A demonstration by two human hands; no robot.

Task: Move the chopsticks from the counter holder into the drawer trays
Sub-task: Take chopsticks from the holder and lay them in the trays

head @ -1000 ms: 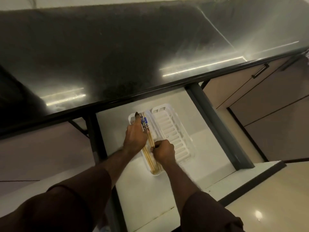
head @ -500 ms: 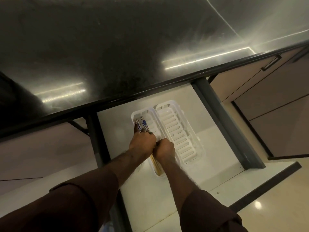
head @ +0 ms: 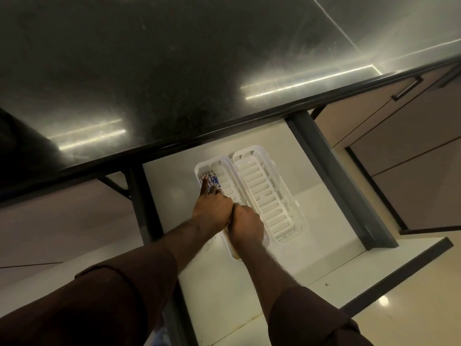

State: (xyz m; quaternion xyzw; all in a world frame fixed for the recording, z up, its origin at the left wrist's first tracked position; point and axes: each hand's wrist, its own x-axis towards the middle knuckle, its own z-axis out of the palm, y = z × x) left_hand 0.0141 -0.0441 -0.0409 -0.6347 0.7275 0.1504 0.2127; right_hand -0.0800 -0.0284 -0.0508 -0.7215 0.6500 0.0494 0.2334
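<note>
Lying now flat in the left tray (head: 199, 168), the chopsticks (head: 214, 180) show only their patterned tops at twelve o'clock from the hands; a second ago their wooden shafts were visible, held slightly raised. That suggests this bundle is seated. The left hand (head: 212, 211) covers them, index finger straight and pressing near the tops. The right hand (head: 245, 227) is curled at the near end; whether it grips them I cannot tell. Count: two trays, the right tray (head: 287, 228) at three o'clock bare, one drawer (head: 274, 270), one counter (head: 174, 71). Individual sticks cannot be counted.
</note>
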